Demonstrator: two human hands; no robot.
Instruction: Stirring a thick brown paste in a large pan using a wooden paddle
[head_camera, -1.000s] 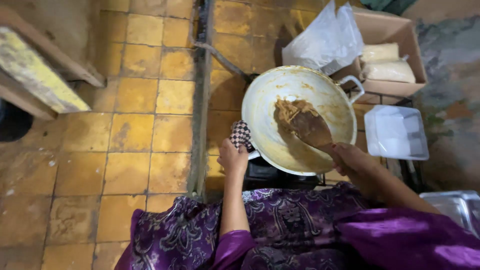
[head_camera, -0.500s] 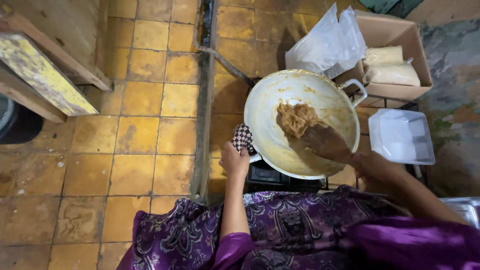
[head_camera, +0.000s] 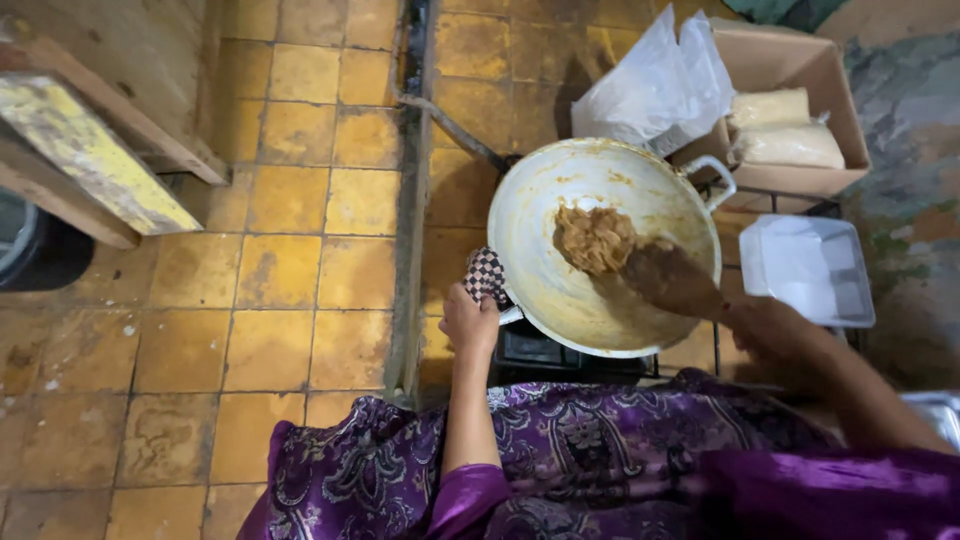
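Brown lumpy mass sits in middle of pale round wok, wok on dark burner frame. Right hand closed around wooden spatula, blade touching mass, motion-blurred. Left hand pinches checkered cloth over near wok handle. Behind wok: crumpled white plastic bag; open brown cardboard box holding two cream-filled clear packets. Right of wok: empty clear rectangular tray. Yellow tiled floor at left.

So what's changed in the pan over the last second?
The right hand has swept the wooden spatula through the brown mass, from its right side down toward the near rim. The left hand stays clamped on the pan handle through the checkered cloth; the pan hasn't shifted.
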